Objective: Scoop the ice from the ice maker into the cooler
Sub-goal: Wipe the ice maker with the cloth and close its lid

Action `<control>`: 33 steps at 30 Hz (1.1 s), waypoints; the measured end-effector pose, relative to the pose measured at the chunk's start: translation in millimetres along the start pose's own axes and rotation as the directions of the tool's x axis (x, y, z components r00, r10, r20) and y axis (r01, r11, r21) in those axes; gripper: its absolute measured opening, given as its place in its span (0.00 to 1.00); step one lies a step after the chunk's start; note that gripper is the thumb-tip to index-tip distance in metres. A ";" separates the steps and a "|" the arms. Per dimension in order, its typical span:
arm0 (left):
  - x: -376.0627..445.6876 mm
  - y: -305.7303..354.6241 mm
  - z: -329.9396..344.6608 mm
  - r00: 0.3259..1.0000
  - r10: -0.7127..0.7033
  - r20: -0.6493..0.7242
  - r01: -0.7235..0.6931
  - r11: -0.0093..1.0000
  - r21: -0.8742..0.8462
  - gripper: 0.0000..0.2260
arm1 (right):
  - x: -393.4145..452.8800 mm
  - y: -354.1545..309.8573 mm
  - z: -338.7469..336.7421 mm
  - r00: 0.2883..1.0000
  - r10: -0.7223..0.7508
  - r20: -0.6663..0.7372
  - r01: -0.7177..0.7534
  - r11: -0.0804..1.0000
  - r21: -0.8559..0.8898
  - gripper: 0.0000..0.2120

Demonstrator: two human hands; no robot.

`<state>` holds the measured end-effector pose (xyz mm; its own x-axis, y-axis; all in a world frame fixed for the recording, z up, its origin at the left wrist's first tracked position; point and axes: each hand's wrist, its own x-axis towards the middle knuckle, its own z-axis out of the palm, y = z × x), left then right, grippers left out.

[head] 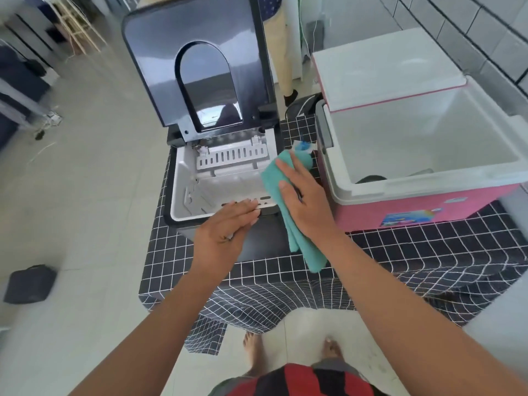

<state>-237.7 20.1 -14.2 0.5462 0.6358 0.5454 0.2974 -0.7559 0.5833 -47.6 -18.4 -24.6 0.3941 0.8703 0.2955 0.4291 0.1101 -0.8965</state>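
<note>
The ice maker (183, 178) stands on a black checked tablecloth with its dark lid (200, 70) raised; its white basket shows no ice. My left hand (225, 224) rests flat, fingers straight, on the front rim of the ice maker. My right hand (303, 195) presses a teal cloth (288, 232) against the machine's right rim, and the cloth hangs down the side. To the right stands the pink cooler (428, 207), open, with its white lid (383, 67) tipped back. A dark object lies at the cooler's bottom. A small blue-and-white item (301, 146) sits between the two.
The table (400, 258) with the checked cloth ends just in front of me; my bare feet stand on the tiled floor below. Another person's leg (283, 52) stands behind the ice maker. A dark bag (28, 284) lies on the floor at left. A tiled wall runs at right.
</note>
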 end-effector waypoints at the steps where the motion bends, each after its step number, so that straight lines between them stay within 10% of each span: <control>1: 0.1 -0.9 0.0 1.000 0.001 0.002 -0.001 1.000 0.000 0.08 | -8.7 3.4 1.6 1.000 -0.018 -0.005 0.018 1.000 -0.006 0.18; 12: -1.1 -1.5 1.0 0.999 -0.044 0.017 0.045 0.999 -0.026 0.08 | 73.7 25.7 -11.6 0.987 0.159 0.019 -0.155 0.978 -0.142 0.14; 16: -1.2 -5.7 1.2 1.000 -0.016 0.002 0.016 0.999 -0.034 0.06 | 31.2 19.8 -0.5 0.962 0.271 -0.036 -0.269 0.961 0.067 0.14; 22: -0.9 -8.5 3.5 1.000 0.001 -0.015 -0.001 1.000 -0.007 0.07 | -19.7 -6.7 -2.2 0.991 -0.012 0.135 0.001 0.996 0.084 0.16; 33: 0.4 8.6 1.9 0.997 -0.079 -0.011 0.079 0.997 -0.007 0.09 | 47.0 -13.2 -11.7 0.990 0.005 0.138 0.002 0.999 -0.049 0.16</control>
<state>-233.4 13.6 -10.1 0.5125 0.6950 0.5042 0.3343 -0.7024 0.6284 -25.2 15.5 5.0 0.2802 0.9287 0.2430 0.4693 0.0883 -0.8786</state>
